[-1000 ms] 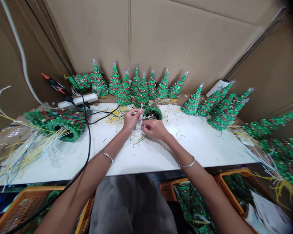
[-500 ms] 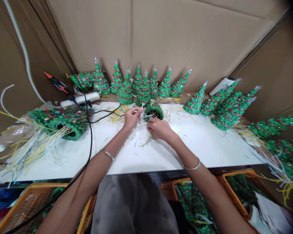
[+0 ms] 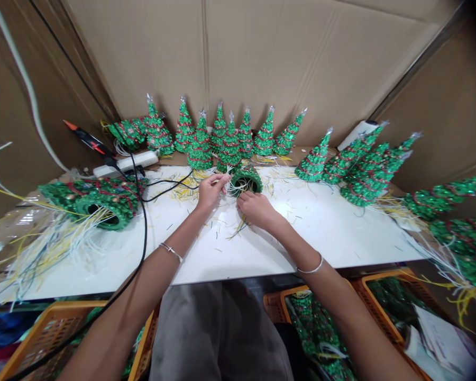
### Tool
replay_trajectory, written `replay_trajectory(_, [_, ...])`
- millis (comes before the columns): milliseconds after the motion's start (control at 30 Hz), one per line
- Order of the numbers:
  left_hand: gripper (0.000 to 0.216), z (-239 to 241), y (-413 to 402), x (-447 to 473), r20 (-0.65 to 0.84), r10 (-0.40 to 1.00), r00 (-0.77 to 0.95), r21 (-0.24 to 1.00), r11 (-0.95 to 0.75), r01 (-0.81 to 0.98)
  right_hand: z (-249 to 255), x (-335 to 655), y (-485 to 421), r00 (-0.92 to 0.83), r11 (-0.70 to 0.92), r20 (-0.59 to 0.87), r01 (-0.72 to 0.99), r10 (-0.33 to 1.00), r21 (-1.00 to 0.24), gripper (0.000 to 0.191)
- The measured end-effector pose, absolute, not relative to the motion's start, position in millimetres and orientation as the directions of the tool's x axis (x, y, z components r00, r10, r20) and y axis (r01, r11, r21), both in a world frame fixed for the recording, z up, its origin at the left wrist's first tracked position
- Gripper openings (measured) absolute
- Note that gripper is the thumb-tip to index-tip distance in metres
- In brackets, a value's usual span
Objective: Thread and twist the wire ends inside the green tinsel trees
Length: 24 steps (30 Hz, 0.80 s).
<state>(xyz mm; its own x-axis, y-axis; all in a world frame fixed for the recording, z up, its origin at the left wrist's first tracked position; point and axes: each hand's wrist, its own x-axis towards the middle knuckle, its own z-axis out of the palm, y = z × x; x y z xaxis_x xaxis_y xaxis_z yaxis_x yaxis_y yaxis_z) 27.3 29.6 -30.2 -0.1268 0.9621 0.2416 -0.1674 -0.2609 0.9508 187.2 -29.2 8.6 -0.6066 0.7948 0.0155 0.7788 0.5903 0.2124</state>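
Note:
A small green Christmas tree (image 3: 254,174) lies on its side mid-table, its hollow round base facing me. Thin white wires (image 3: 235,186) come out of the opening. My left hand (image 3: 213,190), at the left of the base, pinches some of these wires between thumb and fingers. Just below the rim, my right hand (image 3: 256,208) has its fingers curled closed; what they hold is hidden. Yellow and dark wire ends (image 3: 240,227) lie beneath it on the white tabletop (image 3: 198,259).
Several finished-looking trees (image 3: 200,143) stand along the cardboard wall. At left lies a larger tree (image 3: 115,209) with long loose wires. A black cable (image 3: 145,233) crosses the left side near a soldering iron (image 3: 89,143) and a power strip (image 3: 127,163). Orange baskets (image 3: 43,333) sit below.
The view has shifted slightly. Both hands stay at the tree's base; the right fingers have moved a little and sit just below the opening's rim.

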Motion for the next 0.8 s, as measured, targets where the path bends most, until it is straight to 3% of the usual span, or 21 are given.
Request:
replay_trajectory(167, [0.028, -28.7, 30.1, 26.9, 0.237, 0.963, -0.129, 0.948, -0.258, -0.185, 11.1, 192.0, -26.2, -0.615, 0.611, 0.028, 0.787, 0.788, 0.086, 0.021])
replay_trajectory(367, [0.026, -26.1, 28.7, 25.0, 0.212, 0.966, -0.149, 0.95, -0.24, -0.201, 8.0, 202.0, -15.6, -0.624, 0.667, 0.245, 0.648, 0.742, -0.367, 0.02])
replay_trajectory(500, [0.027, -26.1, 28.9, 23.2, 0.183, 0.972, -0.15, 0.951, -0.214, -0.222, 7.5, 204.1, -10.3, -0.585, 0.678, 0.361, 0.524, 0.726, -0.515, 0.02])
replay_trajectory(567, [0.027, -27.1, 29.7, 22.8, 0.175, 0.973, -0.147, 0.951, -0.206, -0.23, 7.0, 203.8, -8.7, -0.517, 0.644, 0.4, 0.481, 0.756, -0.595, 0.018])
replay_trajectory(700, [0.03, -29.4, 29.7, 25.7, 0.166, 0.976, -0.142, 0.947, -0.198, -0.252, -1.0, 198.4, -4.9, -0.219, 0.48, 0.431, 0.297, 0.875, -0.825, 0.017])
replay_trajectory(800, [0.033, -29.3, 25.8, 31.7, 0.142, 0.983, -0.118, 0.947, -0.169, -0.272, -10.1, 189.8, -1.5, -0.048, 0.416, 0.414, 0.154, 0.909, -0.896, 0.02])
